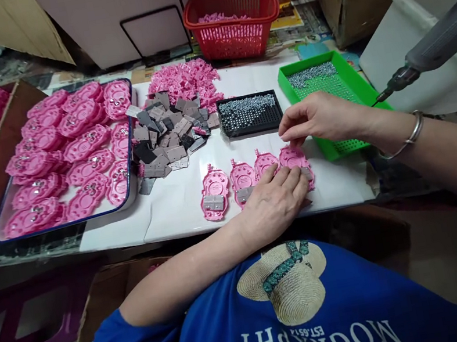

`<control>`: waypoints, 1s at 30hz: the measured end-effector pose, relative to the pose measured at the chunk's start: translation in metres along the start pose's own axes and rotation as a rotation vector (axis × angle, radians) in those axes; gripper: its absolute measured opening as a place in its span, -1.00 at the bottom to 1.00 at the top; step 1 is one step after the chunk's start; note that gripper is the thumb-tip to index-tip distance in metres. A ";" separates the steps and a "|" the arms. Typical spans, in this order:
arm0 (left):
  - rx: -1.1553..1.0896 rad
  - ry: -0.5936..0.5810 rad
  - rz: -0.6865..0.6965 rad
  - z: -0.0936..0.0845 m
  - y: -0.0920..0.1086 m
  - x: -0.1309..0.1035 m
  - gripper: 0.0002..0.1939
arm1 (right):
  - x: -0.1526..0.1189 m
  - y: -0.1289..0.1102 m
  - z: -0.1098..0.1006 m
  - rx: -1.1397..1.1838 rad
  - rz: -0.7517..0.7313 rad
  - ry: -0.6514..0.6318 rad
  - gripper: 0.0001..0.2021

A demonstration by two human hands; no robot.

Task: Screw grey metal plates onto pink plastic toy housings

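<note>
A row of pink plastic shell halves (215,182) lies near the table's front edge, with a grey rectangular plate (213,203) in the lower part of the leftmost one. My left hand (275,201) rests palm down across the right end of the row, its fingers laid over the shells; the thumb is mostly hidden. Just above the rightmost pink shell (291,155), my right hand (312,118) has thumb and fingers drawn together in a pinch. Whatever may be between those fingertips is too small to make out. A metal bangle circles my right wrist.
A black tray (252,130) and a green tray (354,84) hold small screws. An electric screwdriver (432,46) hangs at right. Loose grey plates (169,137), small pink parts (186,81), a red basket (236,43) and a blue-rimmed tray (74,223) of pink shells stand leftward and behind.
</note>
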State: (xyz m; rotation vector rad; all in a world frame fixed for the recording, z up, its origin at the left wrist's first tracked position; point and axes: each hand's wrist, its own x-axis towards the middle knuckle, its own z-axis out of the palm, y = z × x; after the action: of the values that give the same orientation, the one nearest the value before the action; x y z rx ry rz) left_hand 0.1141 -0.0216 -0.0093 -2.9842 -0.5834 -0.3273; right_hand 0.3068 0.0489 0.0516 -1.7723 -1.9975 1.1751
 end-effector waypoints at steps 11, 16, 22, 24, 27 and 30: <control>-0.014 -0.051 0.043 -0.004 -0.003 0.005 -0.65 | 0.017 0.000 -0.005 -0.207 0.045 -0.251 -0.87; -0.023 -0.047 0.035 -0.003 -0.003 0.005 -0.64 | 0.025 -0.005 -0.004 -0.463 -0.016 -0.280 -0.83; -0.017 -0.082 0.032 -0.005 -0.004 0.004 -0.65 | 0.031 -0.007 -0.006 -0.516 0.044 -0.360 -0.80; -0.013 -0.084 0.030 -0.005 -0.004 0.003 -0.66 | 0.032 -0.009 -0.006 -0.509 0.063 -0.385 -0.80; -0.003 -0.072 0.034 -0.004 -0.003 0.002 -0.64 | 0.033 -0.013 -0.004 -0.515 0.093 -0.390 -0.78; -0.008 -0.070 0.035 -0.004 -0.003 0.003 -0.63 | 0.033 -0.016 -0.004 -0.510 0.130 -0.385 -0.78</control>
State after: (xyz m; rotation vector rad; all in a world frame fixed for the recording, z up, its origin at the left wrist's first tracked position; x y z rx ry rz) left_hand 0.1145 -0.0180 -0.0043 -3.0206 -0.5376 -0.2237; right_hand 0.2892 0.0815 0.0539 -2.0519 -2.6305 1.1934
